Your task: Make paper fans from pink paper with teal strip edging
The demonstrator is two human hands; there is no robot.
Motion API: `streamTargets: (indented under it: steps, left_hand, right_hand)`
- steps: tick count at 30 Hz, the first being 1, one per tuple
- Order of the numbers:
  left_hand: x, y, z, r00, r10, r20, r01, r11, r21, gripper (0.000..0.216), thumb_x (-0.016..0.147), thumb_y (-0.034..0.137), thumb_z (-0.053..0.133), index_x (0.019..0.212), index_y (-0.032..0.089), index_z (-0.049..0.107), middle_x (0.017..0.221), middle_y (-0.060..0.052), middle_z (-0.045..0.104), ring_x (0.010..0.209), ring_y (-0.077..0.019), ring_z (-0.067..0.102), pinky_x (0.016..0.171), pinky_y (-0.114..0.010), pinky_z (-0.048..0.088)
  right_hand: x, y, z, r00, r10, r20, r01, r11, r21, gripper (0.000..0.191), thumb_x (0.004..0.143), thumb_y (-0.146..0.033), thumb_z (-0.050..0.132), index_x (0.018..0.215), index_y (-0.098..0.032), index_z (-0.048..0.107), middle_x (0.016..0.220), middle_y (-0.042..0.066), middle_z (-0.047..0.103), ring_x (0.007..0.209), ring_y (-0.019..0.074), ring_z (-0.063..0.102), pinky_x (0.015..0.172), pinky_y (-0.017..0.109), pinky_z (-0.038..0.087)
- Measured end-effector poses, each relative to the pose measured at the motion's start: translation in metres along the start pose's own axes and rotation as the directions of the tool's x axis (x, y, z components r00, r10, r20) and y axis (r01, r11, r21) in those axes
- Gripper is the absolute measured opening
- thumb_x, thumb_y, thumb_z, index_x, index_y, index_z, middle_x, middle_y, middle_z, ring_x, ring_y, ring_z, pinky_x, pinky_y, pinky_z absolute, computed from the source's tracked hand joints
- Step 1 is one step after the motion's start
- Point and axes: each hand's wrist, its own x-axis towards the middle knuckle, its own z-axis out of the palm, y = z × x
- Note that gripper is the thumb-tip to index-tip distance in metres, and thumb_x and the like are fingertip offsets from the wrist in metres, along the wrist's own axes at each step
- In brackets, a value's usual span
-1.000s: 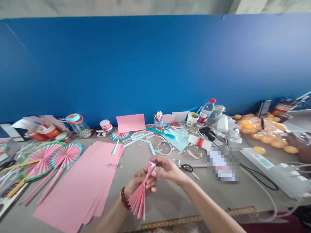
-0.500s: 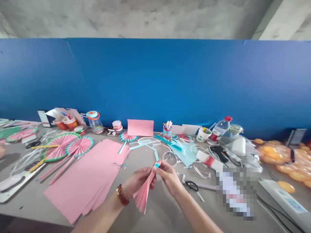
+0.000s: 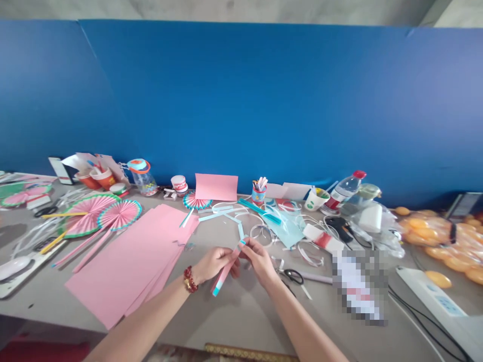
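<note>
The person's left hand [image 3: 214, 263] grips the pleated paper [image 3: 223, 278] midway; the right hand [image 3: 260, 260] pinches its upper end, probably keeping the folds together.

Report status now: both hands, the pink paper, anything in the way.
Left hand and right hand both gripping the pink paper. Paper held slanted, narrow, blue at both ends. Scissors close beside right forearm, apart from the paper.
</note>
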Motion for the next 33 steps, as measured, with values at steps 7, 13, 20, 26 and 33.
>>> streamTargets:
  steps: [7,13,20,26,33]
  left_hand:
    - [-0.001,-0.010,0.000,0.996,-0.051,0.067,0.058,0.993,-0.099,0.050,0.080,0.055,0.069,0.108,0.014,0.065,0.091,-0.009,0.075,0.074,-0.0209,0.073,0.072,-0.031,0.054]
    - [-0.003,-0.020,-0.006,0.993,-0.092,0.076,0.104,0.979,-0.176,0.047,0.080,0.057,0.069,0.099,0.014,0.067,0.086,-0.009,0.075,0.070,-0.0216,0.073,0.069,-0.032,0.055]
    - [-0.004,-0.022,-0.006,0.987,-0.124,0.099,0.145,0.959,-0.244,0.042,0.081,0.054,0.070,0.097,0.014,0.068,0.087,-0.010,0.077,0.068,-0.0231,0.075,0.067,-0.031,0.054]
    - [-0.005,-0.021,-0.011,0.976,-0.163,0.147,0.197,0.946,-0.257,0.042,0.082,0.048,0.072,0.105,0.014,0.069,0.096,-0.013,0.077,0.077,-0.0241,0.076,0.072,-0.032,0.055]
    - [-0.010,-0.013,-0.020,0.945,-0.209,0.252,0.268,0.936,-0.230,0.045,0.084,0.045,0.070,0.114,0.012,0.067,0.107,-0.020,0.074,0.087,-0.0279,0.075,0.075,-0.037,0.057]
  right_hand:
    - [0.003,0.001,-0.008,0.993,-0.015,-0.116,0.011,1.000,-0.029,0.035,0.072,-0.051,0.077,0.071,-0.021,0.059,0.063,-0.004,0.056,0.062,0.0133,0.051,0.060,0.025,0.041]
    - [0.001,0.004,-0.008,0.988,-0.020,-0.150,0.011,0.998,-0.059,0.036,0.074,-0.052,0.077,0.072,-0.021,0.059,0.064,-0.003,0.054,0.062,0.0138,0.050,0.056,0.024,0.039]
    - [0.001,0.000,-0.009,0.997,0.022,-0.079,-0.036,0.982,-0.185,0.039,0.071,-0.054,0.079,0.078,-0.020,0.061,0.068,-0.001,0.059,0.063,0.0146,0.052,0.049,0.022,0.036]
    - [0.004,0.006,-0.013,0.993,0.005,-0.119,-0.026,0.984,-0.178,0.039,0.068,-0.052,0.081,0.072,-0.020,0.058,0.063,-0.002,0.057,0.058,0.0135,0.049,0.047,0.023,0.038]
    - [0.008,0.001,-0.018,0.985,-0.039,-0.170,0.020,0.993,-0.115,0.038,0.067,-0.049,0.084,0.071,-0.020,0.059,0.065,-0.003,0.060,0.060,0.0122,0.051,0.057,0.025,0.041]
